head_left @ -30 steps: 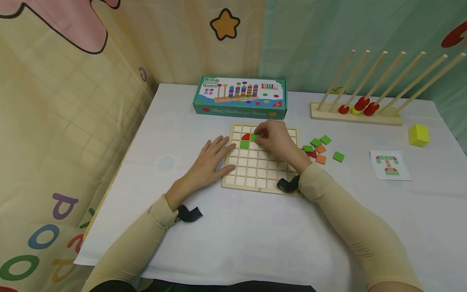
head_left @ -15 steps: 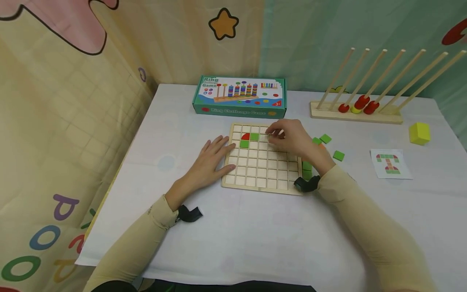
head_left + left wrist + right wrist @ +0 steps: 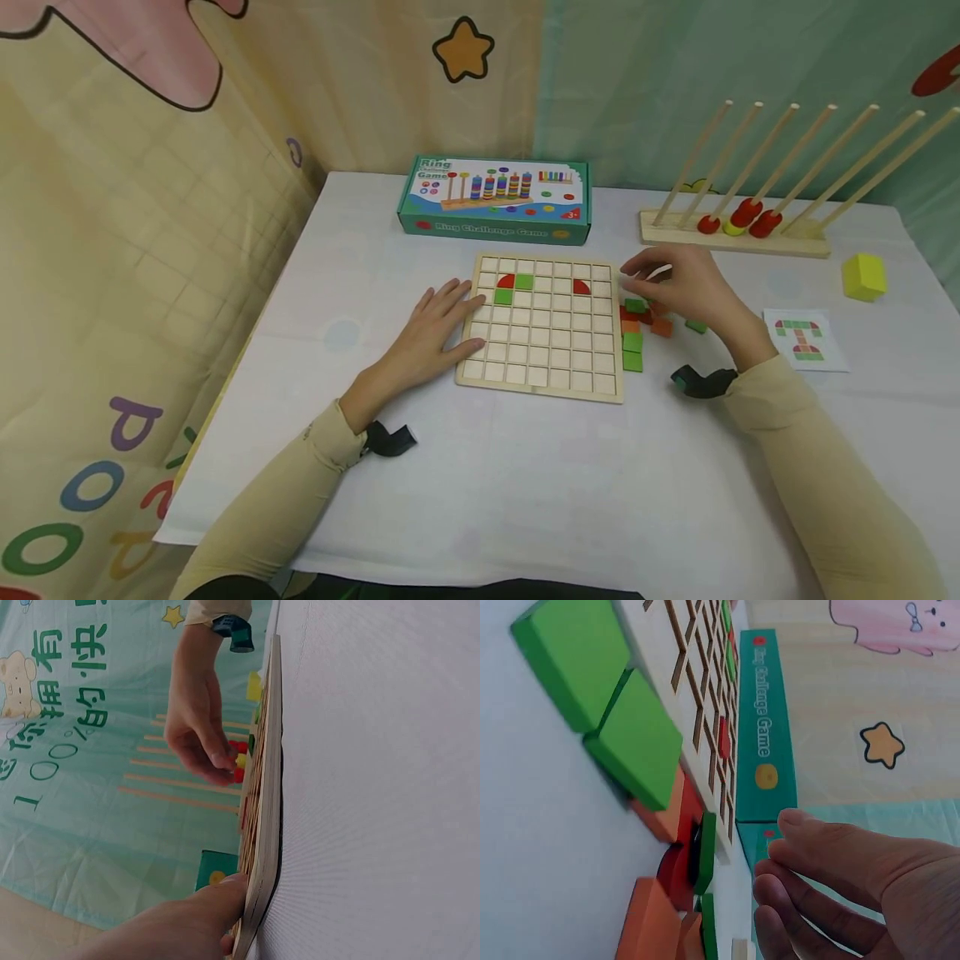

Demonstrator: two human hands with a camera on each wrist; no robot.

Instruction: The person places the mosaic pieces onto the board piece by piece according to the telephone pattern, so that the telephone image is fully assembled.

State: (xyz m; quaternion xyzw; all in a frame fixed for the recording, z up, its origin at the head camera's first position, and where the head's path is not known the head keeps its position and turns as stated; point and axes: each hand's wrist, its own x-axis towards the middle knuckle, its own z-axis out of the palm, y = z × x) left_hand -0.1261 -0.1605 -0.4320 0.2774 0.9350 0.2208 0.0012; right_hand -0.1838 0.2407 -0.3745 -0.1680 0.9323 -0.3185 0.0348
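A wooden grid board (image 3: 539,391) lies on the white table. My left hand (image 3: 431,337) rests with spread fingers at its left edge, fingertips over the rim. In the board's cells sit two green square tiles (image 3: 524,282), a red quarter-round tile (image 3: 506,281) beside them and another red quarter-round tile (image 3: 581,287) farther right. My right hand (image 3: 686,283) hovers just right of the board, over a loose pile of green, orange and red tiles. Its fingers are loosely bent; in the right wrist view, nothing shows between thumb (image 3: 817,832) and fingers.
Two green tiles (image 3: 632,352) lie along the board's right edge. A pattern card (image 3: 828,358) is at the right, with a yellow block (image 3: 863,277) behind it. At the back stand a green game box (image 3: 493,227) and a wooden peg rack (image 3: 660,234) with several rings.
My right hand has moved right, from the green tile in the board's second row to over the loose tiles. The right red quarter-round tile is now uncovered. My left hand stays put.
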